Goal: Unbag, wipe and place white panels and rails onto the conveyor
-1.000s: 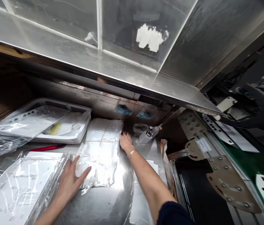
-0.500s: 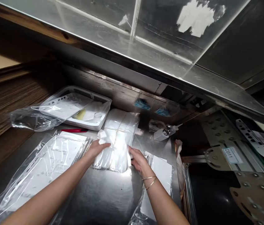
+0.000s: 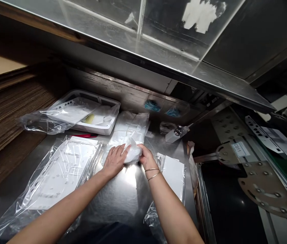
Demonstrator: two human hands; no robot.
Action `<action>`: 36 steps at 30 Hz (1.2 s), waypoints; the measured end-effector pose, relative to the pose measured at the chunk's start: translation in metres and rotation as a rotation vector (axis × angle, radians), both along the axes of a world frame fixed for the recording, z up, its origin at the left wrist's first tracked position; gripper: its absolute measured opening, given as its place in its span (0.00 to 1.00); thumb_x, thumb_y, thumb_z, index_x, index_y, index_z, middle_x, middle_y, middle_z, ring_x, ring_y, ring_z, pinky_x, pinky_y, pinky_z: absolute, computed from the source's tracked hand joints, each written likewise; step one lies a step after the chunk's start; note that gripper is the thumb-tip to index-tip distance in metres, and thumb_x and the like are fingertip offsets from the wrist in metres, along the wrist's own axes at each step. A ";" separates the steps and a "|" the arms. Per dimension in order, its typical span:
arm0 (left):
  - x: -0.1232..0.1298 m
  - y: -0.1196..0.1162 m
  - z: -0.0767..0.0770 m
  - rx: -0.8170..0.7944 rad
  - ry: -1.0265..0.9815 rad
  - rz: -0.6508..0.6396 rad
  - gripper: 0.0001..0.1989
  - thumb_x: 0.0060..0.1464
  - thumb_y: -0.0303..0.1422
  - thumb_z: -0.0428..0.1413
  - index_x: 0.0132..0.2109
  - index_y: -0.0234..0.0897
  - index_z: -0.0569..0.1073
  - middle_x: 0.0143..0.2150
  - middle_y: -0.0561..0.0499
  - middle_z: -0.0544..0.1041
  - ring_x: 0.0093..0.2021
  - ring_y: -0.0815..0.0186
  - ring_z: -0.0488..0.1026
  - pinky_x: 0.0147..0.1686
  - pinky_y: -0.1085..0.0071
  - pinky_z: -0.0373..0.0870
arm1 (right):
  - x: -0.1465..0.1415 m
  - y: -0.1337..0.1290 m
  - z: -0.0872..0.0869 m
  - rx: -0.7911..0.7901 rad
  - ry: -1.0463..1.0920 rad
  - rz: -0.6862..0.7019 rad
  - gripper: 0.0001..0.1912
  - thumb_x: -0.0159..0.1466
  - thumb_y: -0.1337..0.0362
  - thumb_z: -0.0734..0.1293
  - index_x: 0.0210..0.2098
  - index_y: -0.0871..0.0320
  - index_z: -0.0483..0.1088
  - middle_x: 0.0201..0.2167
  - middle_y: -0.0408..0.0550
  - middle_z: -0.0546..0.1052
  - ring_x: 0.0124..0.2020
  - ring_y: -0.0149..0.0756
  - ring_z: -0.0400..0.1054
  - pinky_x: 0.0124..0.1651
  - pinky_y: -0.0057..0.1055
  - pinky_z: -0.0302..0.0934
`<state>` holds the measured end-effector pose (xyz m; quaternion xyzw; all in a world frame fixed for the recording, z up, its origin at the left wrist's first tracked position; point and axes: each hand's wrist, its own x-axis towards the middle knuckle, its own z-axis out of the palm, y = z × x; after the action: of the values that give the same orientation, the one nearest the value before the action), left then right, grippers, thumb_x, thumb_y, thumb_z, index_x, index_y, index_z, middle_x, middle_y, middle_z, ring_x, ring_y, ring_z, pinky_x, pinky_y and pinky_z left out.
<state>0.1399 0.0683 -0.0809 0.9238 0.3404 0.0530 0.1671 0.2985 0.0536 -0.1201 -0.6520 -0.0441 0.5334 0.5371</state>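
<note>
A stack of clear plastic bags (image 3: 130, 127) lies on the metal table in front of me, a band across it. Its near end is bunched up and folded back. My left hand (image 3: 115, 158) rests on the left of this bunched end, palm down, fingers stretched out over the plastic. At the right side my right hand (image 3: 146, 156) grips the edge of the bags between thumb and fingers; some fingertips are hidden. Thin bracelets circle the right wrist.
On the left lie clear-bagged white sheets (image 3: 62, 169); more bagged sheets (image 3: 172, 176) lie at right. Behind stand a white basket (image 3: 96, 128) with papers and a white holder (image 3: 172, 136) with scissors. A red tool (image 3: 84, 136) lies before the basket. A metal shelf (image 3: 123, 47) overhangs the table.
The near end of the bag stack has been lifted and folded back. My left hand has moved right and flattened onto it; my right hand has shifted slightly away from me with the edge.
</note>
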 end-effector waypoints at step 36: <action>0.050 0.183 0.141 0.082 0.149 0.209 0.22 0.45 0.50 0.52 0.23 0.34 0.74 0.19 0.48 0.71 0.26 0.59 0.72 0.23 0.72 0.58 | -0.051 0.068 -0.014 0.096 -1.267 1.176 0.35 0.64 0.45 0.48 0.64 0.58 0.41 0.66 0.42 0.42 0.66 0.27 0.26 0.64 0.37 0.16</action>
<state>0.1897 0.2511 0.0596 0.8908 0.4436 0.0152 0.0969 0.2472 0.1212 -0.1341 -0.6744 -0.6876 0.2583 0.0753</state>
